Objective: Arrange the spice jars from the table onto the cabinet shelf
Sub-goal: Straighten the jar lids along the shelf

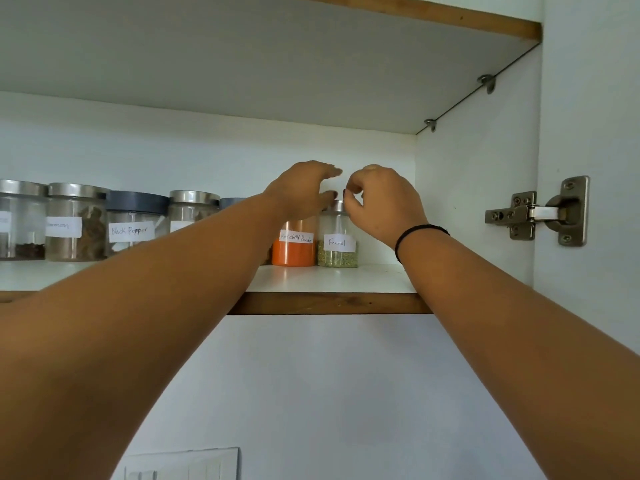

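Note:
Two small jars stand side by side on the white cabinet shelf [332, 282]. One is labelled Fennel [337, 252] and holds greenish seeds; the other is the orange red chilli powder jar [294, 252]. My left hand [304, 188] reaches over the chilli jar's top with fingers stretched out and thumb spread, hiding that lid. The curled fingertips of my right hand [384, 202] pinch the steel lid of the Fennel jar. Further left stand a Black Pepper jar [133, 225] and a cinnamon jar [76, 223].
More steel-lidded jars [20, 220] line the shelf's left end, partly behind my left forearm. Bare shelf lies right of the Fennel jar up to the cabinet side wall. A metal door hinge [540, 213] sits at right, an upper shelf [450, 15] overhead, a switch plate [183, 465] below.

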The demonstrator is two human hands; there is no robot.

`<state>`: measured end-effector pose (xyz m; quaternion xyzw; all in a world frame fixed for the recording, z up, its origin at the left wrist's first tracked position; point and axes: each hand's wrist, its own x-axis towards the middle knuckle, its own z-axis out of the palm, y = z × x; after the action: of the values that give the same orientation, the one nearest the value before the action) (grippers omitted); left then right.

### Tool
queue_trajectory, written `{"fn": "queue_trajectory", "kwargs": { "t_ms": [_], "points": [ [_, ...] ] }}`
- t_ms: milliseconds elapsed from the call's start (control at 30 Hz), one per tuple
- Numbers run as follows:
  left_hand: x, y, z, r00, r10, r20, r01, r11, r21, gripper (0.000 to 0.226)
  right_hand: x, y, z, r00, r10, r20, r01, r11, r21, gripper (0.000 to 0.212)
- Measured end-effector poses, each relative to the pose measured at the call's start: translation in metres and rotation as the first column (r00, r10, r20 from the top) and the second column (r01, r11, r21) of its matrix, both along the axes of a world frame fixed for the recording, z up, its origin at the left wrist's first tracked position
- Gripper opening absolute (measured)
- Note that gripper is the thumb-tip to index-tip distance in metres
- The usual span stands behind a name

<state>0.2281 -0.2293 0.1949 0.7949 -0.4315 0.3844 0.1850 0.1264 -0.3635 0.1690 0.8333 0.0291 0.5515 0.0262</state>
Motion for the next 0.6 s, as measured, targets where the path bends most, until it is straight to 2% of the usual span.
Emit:
{"fn": "queue_trajectory", "kwargs": {
  "t_ms": [200, 433, 600],
  "points": [
    [-0.014, 0.009, -0.005, 0.997, -0.050, 0.056, 0.057, 0.991, -0.124, 0.045, -0.009, 0.009, -0.004, 1.000, 0.009, 0.029, -0.009, 1.000, -0.012, 0.027],
    [-0.045, 0.026, -0.008, 0.991, -0.046, 0.126, 0.056, 0.996, -0.072, 0.036, -0.033, 0.035, -0.003, 0.997, 0.032, 0.063, -0.030, 0.999, -0.032, 0.027],
    [-0.068, 0.052, -0.001, 0.989, -0.003, 0.146, 0.023, 0.991, -0.131, 0.035, -0.060, 0.060, 0.002, 0.994, 0.064, 0.090, -0.057, 0.995, -0.085, 0.026]
  ]
}}
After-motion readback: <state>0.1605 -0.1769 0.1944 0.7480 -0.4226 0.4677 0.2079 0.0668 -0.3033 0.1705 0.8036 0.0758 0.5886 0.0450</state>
